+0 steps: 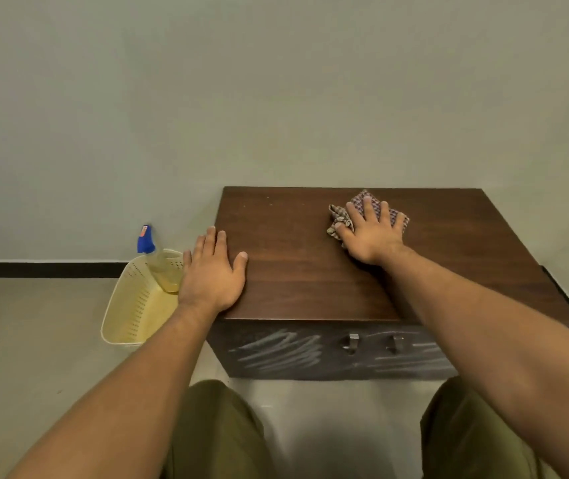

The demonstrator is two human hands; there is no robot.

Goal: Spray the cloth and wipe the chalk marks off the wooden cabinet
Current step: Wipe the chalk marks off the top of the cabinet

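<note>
Now our spray bottle [158, 262] stands in the cream basket [131, 305], base half-hidden by our flat left hand [212, 274]; right hand [373, 233] presses the cloth [336, 216] flat atop the cabinet [293, 271], chalk marks [279, 350] smeared below.

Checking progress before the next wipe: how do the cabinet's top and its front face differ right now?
The cabinet top looks clean, bare brown wood; the cabinet front carries pale chalk scribbles on both sides of its two metal handles. The top has both hands on it, the right hand flat on the checked cloth, the left hand at its left edge; nothing touches the front. Both are dark wood.
</note>
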